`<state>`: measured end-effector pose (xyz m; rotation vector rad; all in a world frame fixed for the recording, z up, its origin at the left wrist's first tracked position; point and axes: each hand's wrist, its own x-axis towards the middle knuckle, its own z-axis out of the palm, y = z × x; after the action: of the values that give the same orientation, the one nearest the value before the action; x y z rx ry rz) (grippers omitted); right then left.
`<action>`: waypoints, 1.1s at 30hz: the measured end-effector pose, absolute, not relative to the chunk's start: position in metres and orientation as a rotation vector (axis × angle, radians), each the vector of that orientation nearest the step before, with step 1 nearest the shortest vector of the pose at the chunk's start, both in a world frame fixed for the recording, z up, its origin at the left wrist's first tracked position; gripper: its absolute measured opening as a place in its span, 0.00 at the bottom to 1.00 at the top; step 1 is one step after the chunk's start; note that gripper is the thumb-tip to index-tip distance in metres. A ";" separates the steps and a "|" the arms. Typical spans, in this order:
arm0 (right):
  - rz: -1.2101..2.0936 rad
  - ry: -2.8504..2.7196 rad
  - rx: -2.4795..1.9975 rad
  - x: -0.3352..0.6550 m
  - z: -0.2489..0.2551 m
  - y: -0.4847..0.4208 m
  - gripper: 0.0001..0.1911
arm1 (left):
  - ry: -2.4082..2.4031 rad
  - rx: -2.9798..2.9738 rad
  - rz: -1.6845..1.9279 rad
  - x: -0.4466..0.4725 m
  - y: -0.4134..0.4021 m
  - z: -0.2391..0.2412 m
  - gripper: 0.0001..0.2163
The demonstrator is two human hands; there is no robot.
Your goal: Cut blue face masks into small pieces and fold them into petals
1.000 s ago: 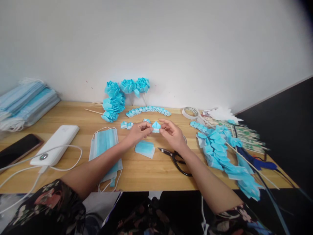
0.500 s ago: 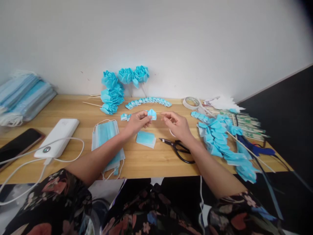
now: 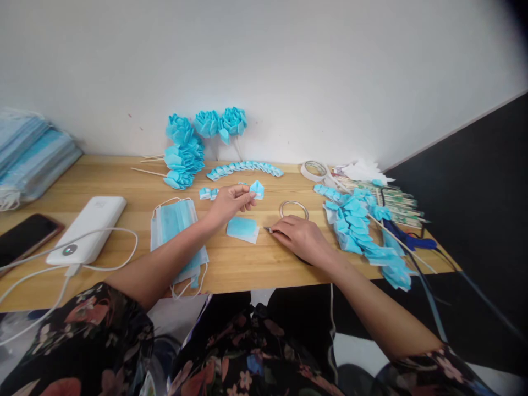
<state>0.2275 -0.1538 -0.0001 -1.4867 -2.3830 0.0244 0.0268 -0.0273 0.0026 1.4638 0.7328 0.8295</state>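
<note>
Between the thumb and fingers of my left hand point(image 3: 229, 205) is a small folded blue petal point(image 3: 257, 189) with a white lower edge, held just above the table. My right hand point(image 3: 304, 240) is closed over the black scissors point(image 3: 268, 229). Only the blade tip shows past my fingers, pointing left; the handles are mostly hidden under the palm. A flat blue-and-white cut piece point(image 3: 242, 229) lies between my two hands. Just beyond my right hand rests a thin roll of tape point(image 3: 294, 203). A short row of folded pieces point(image 3: 208, 193) lies behind my left wrist.
Blue flowers on sticks point(image 3: 183, 151) stand and lie by the wall, near a curved petal strip point(image 3: 245, 168). Face masks point(image 3: 175, 223), a power bank point(image 3: 88, 228) and a phone point(image 3: 28, 236) are left. Right are a tape roll point(image 3: 313, 171) and blue petal strips point(image 3: 355, 223).
My right hand has come down from beside the petal onto the scissors, uncovering the thin tape roll. My left hand still pinches the petal. The whole view has shifted slightly.
</note>
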 end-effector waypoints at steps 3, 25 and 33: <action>-0.071 -2.345 -1.479 0.224 -0.006 -0.152 0.12 | 0.736 1.475 0.841 0.026 -0.028 0.004 0.15; -0.073 -1.875 -1.248 0.211 0.045 -0.086 0.07 | 0.793 1.407 0.722 0.031 -0.030 0.007 0.16; -0.444 -1.973 -1.121 0.212 0.017 -0.068 0.07 | 0.849 1.365 0.745 0.031 -0.029 0.008 0.14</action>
<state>0.2120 -0.0677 0.0174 -1.1211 -1.9733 -0.4445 0.0314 -0.0293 0.0079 1.3647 0.8494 0.7446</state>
